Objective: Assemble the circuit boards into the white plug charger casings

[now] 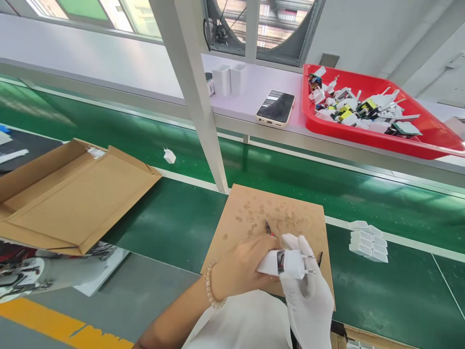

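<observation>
My bare left hand (pixel 243 266), with a beaded bracelet at the wrist, grips the white casing of a plug charger (pixel 268 263). My right hand (pixel 308 295), in a white glove, closes around the charger's pin end, and two metal pins point to the right. Between casing and pin end a gap shows dark and red parts inside. Beneath the hands lies a brown cardboard sheet (pixel 232 218) with dark stains. Just beyond my left fingers shows the tip of a pair of pliers (pixel 268 227), its handles mostly hidden. A thin black tool (pixel 320 259) lies right of my glove.
White casings (pixel 367 242) stand grouped at right. A red tray (pixel 363 140) of charger parts, a phone (pixel 276 107) and white boxes (pixel 229 80) sit on the shelf. One charger (pixel 169 155) lies on the green belt. A cardboard box (pixel 69 208) is left; a post (pixel 196 97) rises ahead.
</observation>
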A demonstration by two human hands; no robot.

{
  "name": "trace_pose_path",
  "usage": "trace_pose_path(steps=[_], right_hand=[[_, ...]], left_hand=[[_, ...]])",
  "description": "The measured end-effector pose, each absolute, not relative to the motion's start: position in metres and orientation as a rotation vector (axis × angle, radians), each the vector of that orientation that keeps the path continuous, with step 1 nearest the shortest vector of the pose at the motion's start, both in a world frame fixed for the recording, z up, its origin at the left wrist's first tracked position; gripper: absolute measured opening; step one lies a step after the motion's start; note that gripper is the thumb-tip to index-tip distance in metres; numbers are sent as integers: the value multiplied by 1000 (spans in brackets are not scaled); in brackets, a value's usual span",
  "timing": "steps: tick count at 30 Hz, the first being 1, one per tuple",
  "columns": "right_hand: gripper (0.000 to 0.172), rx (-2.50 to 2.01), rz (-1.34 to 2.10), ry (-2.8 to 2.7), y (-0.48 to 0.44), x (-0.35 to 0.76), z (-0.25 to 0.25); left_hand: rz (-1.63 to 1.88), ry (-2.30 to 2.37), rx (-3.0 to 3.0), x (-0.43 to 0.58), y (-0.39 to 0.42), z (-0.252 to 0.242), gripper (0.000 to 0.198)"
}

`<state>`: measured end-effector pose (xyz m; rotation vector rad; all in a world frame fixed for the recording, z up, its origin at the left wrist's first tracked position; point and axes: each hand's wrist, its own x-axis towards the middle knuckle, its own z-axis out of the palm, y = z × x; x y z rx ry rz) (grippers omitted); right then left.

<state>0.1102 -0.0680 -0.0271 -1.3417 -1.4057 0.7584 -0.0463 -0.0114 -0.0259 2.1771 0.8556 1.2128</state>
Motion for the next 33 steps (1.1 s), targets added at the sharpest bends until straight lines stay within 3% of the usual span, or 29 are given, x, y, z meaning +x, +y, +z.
trace_pose_path(steps=[6, 11, 14, 21, 27, 33], right_hand=[[52, -1243, 978, -1543, -74, 117, -20], [54, -1170, 874, -1444, -74, 111, -12], [43, -1200, 821, -1363, -72, 107, -11], [37, -1274, 784, -1525, -67, 123, -16], [15, -1179, 663, -1668, -59, 131, -2], [9, -1307, 673, -1647, -66, 127, -3]], left_hand=[[1163, 784, 2106, -44, -13, -23, 22], [1178, 819, 2028, -41, -17, -16, 31], [1216, 849, 2051, -41, -20, -16, 26], [1215, 884, 2010, -40, -29, -24, 14], [1362, 755, 2093, -40, -25, -33, 54], [1412, 561, 2067, -42, -18, -35, 45]])
